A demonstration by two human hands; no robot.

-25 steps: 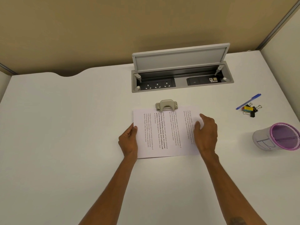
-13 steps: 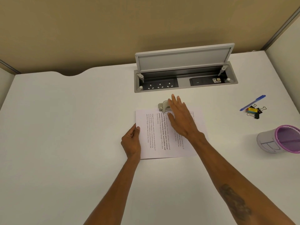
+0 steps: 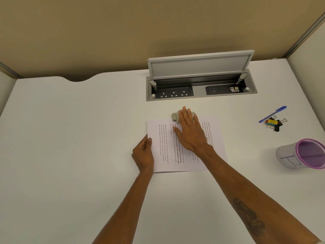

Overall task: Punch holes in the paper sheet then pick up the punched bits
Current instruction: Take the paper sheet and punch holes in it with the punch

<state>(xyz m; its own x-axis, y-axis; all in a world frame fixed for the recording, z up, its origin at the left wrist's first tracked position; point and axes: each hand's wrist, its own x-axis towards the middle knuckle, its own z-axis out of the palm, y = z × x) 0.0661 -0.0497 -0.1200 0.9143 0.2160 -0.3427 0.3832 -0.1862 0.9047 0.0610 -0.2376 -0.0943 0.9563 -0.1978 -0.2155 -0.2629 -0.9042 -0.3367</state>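
On the table [image 3: 70, 138], the left hand [image 3: 143, 155] is gripping the paper's [image 3: 165, 152] left edge, thumb lying on top. The paper is lying flat, its far edge meeting the punch [image 3: 174, 117]. The right hand [image 3: 189, 131] is resting flat on the punch, fingers straight and together, its forearm crossing the sheet diagonally.

1. We saw wide bare desk [image 3: 70, 138] left of the paper [image 3: 213, 138].
2. Behind the punch [image 3: 174, 117], the raised lid [image 3: 200, 66] of the socket box [image 3: 199, 92] walled off the far side.
3. To our right, a pen [image 3: 272, 114], clips [image 3: 274, 123] and a cup [image 3: 288, 155] narrowed the way.
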